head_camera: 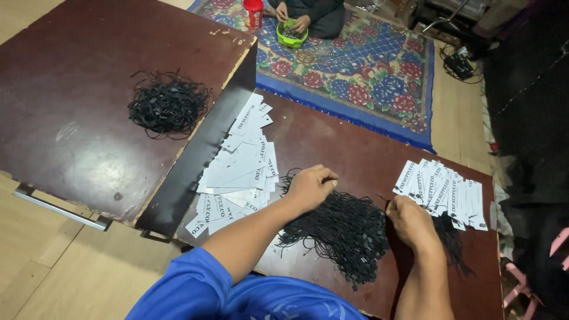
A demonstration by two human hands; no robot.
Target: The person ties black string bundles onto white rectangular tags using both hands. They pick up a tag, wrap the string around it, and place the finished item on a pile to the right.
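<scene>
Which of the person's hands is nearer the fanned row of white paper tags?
Right. The right hand is just beside the fanned row of white paper tags; the left hand is farther off.

A heap of cords is lying on the near board, between the left hand and the right hand. Loose tags are lying to its left, fanned tags to its right. A tangle of cords is sitting on the far-left board, and a bowl is resting on the rug behind.
</scene>
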